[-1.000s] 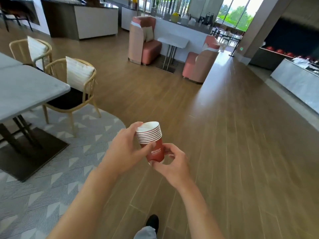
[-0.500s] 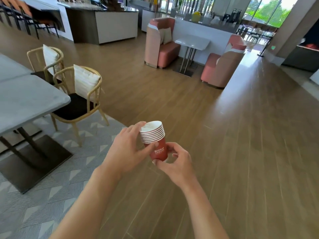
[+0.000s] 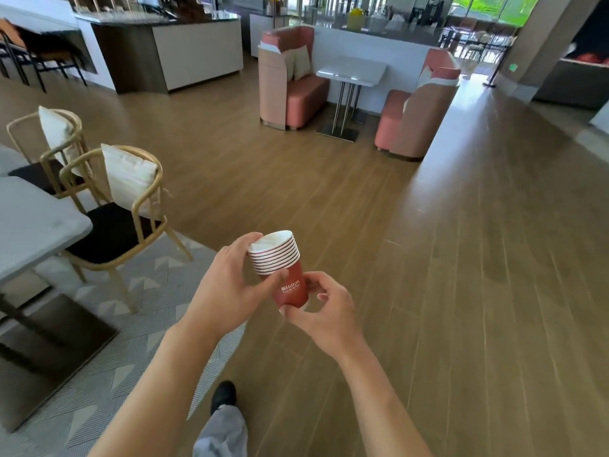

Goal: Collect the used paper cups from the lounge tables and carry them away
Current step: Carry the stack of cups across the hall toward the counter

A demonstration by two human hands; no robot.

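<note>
A nested stack of red paper cups (image 3: 282, 272) with white rims and a white logo is held upright, slightly tilted, in front of me at chest height. My left hand (image 3: 230, 288) wraps the stack's upper part from the left, thumb across the front and fingers near the rims. My right hand (image 3: 324, 313) grips the bottom cup from the right and below. Both hands hold the same stack over the wooden floor.
A grey marble table (image 3: 29, 225) on a dark base stands at the left on a patterned rug (image 3: 99, 374), with two gold-framed chairs (image 3: 115, 219) beside it. Pink booth seats (image 3: 290, 84) flank a small white table (image 3: 352, 74) ahead. Counters line the back. My shoe (image 3: 224, 394) shows below.
The view has swung left and moved forward over the floor; the booth and chairs appear nearer. The cup stack stays gripped in both hands the same way.
</note>
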